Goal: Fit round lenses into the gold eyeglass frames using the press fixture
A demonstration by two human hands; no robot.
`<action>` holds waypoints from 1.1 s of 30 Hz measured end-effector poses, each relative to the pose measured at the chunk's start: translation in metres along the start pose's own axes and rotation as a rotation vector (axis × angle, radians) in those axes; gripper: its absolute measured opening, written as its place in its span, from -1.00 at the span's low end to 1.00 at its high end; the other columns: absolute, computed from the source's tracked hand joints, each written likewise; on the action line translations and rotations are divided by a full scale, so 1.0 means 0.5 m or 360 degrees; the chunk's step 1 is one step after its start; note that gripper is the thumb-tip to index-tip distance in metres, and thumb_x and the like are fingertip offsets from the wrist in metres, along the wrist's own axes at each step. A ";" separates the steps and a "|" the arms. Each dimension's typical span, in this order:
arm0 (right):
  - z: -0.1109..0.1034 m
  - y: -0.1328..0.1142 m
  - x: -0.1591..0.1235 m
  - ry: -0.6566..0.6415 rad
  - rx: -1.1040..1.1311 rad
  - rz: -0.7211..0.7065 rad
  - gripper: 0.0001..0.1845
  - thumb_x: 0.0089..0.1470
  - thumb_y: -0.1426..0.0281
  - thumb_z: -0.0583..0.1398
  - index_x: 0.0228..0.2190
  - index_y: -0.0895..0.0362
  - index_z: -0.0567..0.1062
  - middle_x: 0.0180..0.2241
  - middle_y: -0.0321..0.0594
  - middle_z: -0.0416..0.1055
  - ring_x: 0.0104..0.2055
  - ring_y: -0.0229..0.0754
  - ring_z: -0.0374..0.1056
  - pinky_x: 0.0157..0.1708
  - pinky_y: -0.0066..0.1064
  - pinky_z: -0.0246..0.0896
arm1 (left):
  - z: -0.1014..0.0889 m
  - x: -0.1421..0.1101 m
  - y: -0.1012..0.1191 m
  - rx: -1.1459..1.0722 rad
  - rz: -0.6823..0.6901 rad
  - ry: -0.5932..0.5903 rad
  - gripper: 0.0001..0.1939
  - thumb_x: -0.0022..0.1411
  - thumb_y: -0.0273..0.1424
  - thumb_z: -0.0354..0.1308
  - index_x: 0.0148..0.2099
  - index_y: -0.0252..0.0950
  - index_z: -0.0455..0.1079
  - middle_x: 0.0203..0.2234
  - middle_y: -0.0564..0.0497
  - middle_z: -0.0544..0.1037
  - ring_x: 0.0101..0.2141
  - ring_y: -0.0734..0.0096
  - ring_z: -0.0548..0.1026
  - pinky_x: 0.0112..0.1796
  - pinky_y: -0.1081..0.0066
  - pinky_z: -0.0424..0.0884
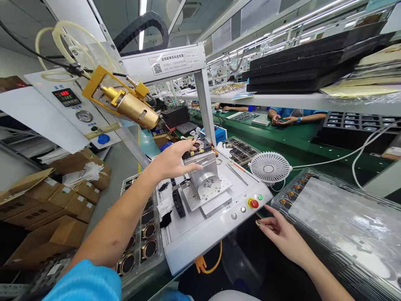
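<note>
My left hand (172, 161) reaches over the metal fixture (205, 173) on the white bench machine (216, 221). Its thumb is stretched apart from the fingers, and the fingertips are at a small dark round part (196, 145) on top of the fixture. Whether they press on that part I cannot tell. By the machine's front right corner is my right hand (283, 232), index finger extended towards the edge below the red stop button (253, 203). Its other fingers curl around something small that is mostly hidden. A gold dispensing head (134, 108) hangs tilted above my left hand.
Tweezers (236, 173) lie on the machine's right side, beside a white fan (270, 168). Clear plastic trays (341, 225) are stacked at right. A tray of round ring-shaped parts (148, 248) stands at left. Across the green bench, a co-worker's hands (285, 120) are visible.
</note>
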State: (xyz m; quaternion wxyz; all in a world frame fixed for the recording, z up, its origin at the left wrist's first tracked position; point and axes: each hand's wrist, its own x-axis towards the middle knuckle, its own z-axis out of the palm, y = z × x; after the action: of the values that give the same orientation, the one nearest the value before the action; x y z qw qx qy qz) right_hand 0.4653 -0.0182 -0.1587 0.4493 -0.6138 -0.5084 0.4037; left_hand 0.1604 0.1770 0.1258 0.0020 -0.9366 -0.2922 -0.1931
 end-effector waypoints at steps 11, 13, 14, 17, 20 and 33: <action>0.030 -0.001 0.058 0.0048 -0.0795 -0.0030 -0.07 0.17 0.35 0.16 0.44 0.23 -0.10 -0.24 -0.12 0.58 -0.27 0.02 0.52 -0.22 -0.24 0.29 | 0.063 -0.213 0.143 -0.0377 0.0147 0.0295 -0.59 0.25 -0.22 0.33 0.14 -0.02 0.48 0.18 -0.13 0.55 0.16 -0.05 0.52 0.20 -0.06 0.44; 0.024 -0.023 0.053 0.0057 -0.0765 -0.0014 -0.08 0.15 0.39 0.18 0.43 0.25 -0.05 -0.28 -0.15 0.59 -0.28 0.00 0.50 -0.23 -0.25 0.30 | 0.154 -0.266 0.187 -0.0790 0.0018 0.0071 -0.68 0.26 -0.24 0.31 0.06 0.00 0.54 0.08 -0.13 0.61 0.07 -0.02 0.59 0.10 0.01 0.55; 0.021 -0.035 0.045 0.0054 -0.0725 -0.0022 -0.11 0.14 0.40 0.20 0.41 0.24 0.02 -0.31 -0.18 0.58 -0.30 -0.02 0.50 -0.23 -0.25 0.31 | 0.207 -0.283 0.207 -0.0944 -0.0184 -0.0068 -0.74 0.29 -0.25 0.28 0.03 0.02 0.56 0.07 -0.10 0.62 0.06 0.02 0.60 0.11 0.03 0.55; 0.019 -0.064 -0.005 -0.0034 -0.0338 -0.0176 -0.21 0.05 0.31 0.37 0.27 0.14 0.30 -0.31 -0.22 0.59 -0.32 -0.09 0.49 -0.24 -0.29 0.35 | 0.370 -0.310 0.260 -0.1532 -0.0794 -0.0183 -0.65 0.33 -0.09 0.22 0.11 0.01 0.52 0.01 -0.12 0.65 0.06 0.01 0.61 0.15 -0.01 0.51; 0.046 -0.071 -0.073 -0.0085 0.0196 -0.0457 -0.10 -0.20 0.09 0.55 0.13 0.09 0.42 -0.18 -0.16 0.60 -0.17 -0.05 0.53 -0.10 -0.25 0.41 | 0.481 -0.317 0.307 -0.2250 -0.1083 -0.0114 -0.37 0.16 0.10 0.31 0.21 -0.02 0.43 -0.02 -0.18 0.66 0.05 -0.09 0.62 0.14 -0.05 0.51; -0.156 -0.110 -0.144 0.0551 -0.0940 -0.0443 -0.70 0.14 0.25 0.40 -0.10 0.07 0.60 -0.15 -0.10 0.56 -0.09 -0.03 0.47 -0.03 -0.23 0.38 | 0.504 -0.297 0.365 -0.2826 -0.1310 0.0156 -0.45 -0.15 -0.16 0.60 -0.07 -0.17 0.65 -0.10 -0.13 0.70 -0.25 0.14 0.69 -0.06 0.09 0.62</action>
State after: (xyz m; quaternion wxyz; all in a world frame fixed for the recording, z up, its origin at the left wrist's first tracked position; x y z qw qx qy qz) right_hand 0.5137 -0.0958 -0.0818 0.3828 -0.7013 -0.5979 0.0648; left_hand 0.2393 -0.0260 -0.1415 -0.7589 -0.4135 -0.3441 -0.3671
